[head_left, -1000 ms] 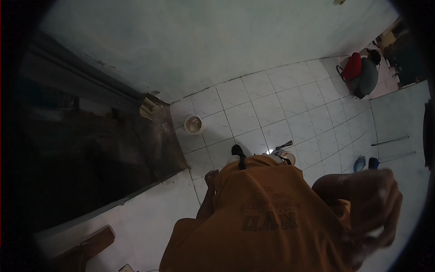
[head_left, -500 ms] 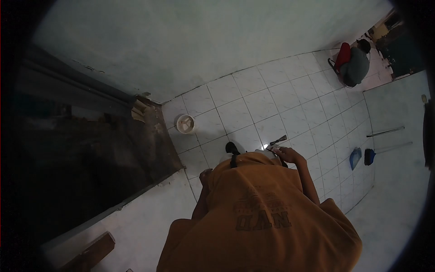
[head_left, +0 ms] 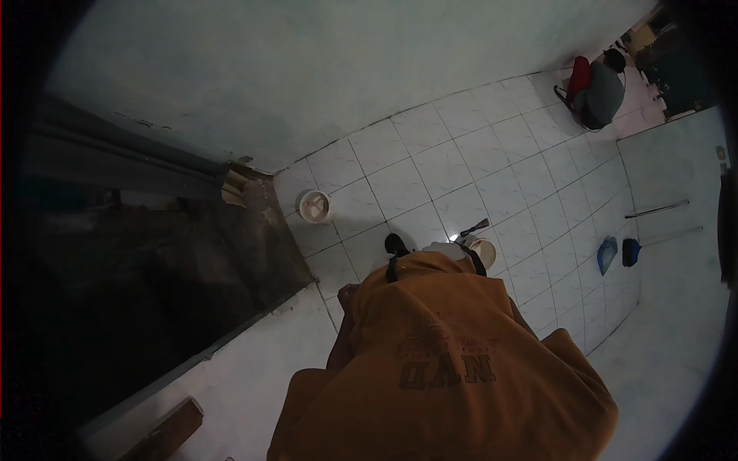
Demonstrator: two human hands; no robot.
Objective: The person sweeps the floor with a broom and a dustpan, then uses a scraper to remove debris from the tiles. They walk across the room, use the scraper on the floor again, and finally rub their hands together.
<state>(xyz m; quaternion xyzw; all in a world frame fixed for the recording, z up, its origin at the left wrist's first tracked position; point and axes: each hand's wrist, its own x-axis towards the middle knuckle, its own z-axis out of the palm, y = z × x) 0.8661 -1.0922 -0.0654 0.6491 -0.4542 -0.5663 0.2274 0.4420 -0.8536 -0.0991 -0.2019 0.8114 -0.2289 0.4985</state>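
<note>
White tiles cover the floor (head_left: 430,184), which runs up to a pale wall (head_left: 307,69). On the left the tiling stops at a dark, rough, untiled patch (head_left: 154,269). The view looks straight down the person's own orange shirt (head_left: 446,369), which fills the lower middle.

The left hand (head_left: 348,293) shows only as a small part at the shirt's left edge. It hangs at the side and holds nothing that can be seen, and it is too dim to tell how its fingers are set. The right hand is hidden behind the shirt.

A black shoe (head_left: 395,245) stands just past the shirt's top edge. A small round bowl (head_left: 484,250) lies on the tiles to its right, with a dark-handled tool (head_left: 474,227) just beside the bowl. A pale bucket (head_left: 315,206) sits near the edge of the dark patch, apart from the left hand.

Well apart, another person (head_left: 598,91) crouches at the far corner. A blue dustpan (head_left: 607,255) and a brush (head_left: 632,250) lie at the right. A plank (head_left: 165,432) lies at the lower left.
</note>
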